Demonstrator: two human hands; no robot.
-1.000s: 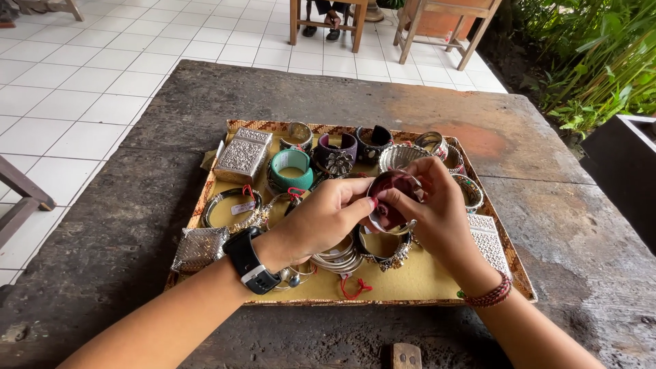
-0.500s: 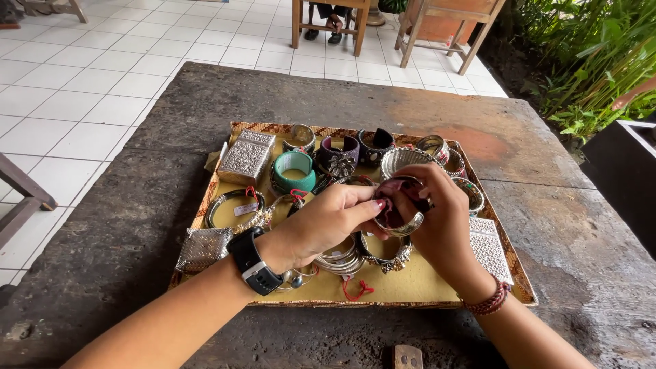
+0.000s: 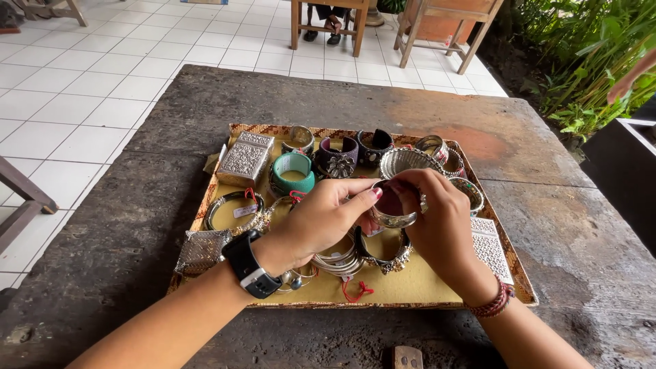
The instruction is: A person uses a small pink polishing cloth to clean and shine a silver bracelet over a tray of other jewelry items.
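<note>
Both of my hands hold one wide silver cuff bracelet (image 3: 393, 217) above a woven tray (image 3: 410, 290) of jewellery. My left hand (image 3: 321, 222), with a black watch on its wrist, pinches the cuff's left edge. My right hand (image 3: 437, 222), with a red beaded wristband, grips its right side. Under the hands lie stacked silver bangles (image 3: 338, 260) and a studded bracelet (image 3: 386, 256). A turquoise cuff (image 3: 294, 171), dark cuffs (image 3: 338, 160) and an embossed silver box (image 3: 246, 158) sit further back on the tray.
The tray rests on a dark stone table (image 3: 137, 225). Wooden chair legs (image 3: 437, 31) and a seated person's feet (image 3: 321, 31) stand beyond the table on white tiles. Green plants (image 3: 594, 75) grow at the right. A small wooden block (image 3: 408, 357) lies near the front edge.
The cuff has turned in my hands and lifted slightly; my left fingertips now pinch its rim, and my right hand has shifted over its far side.
</note>
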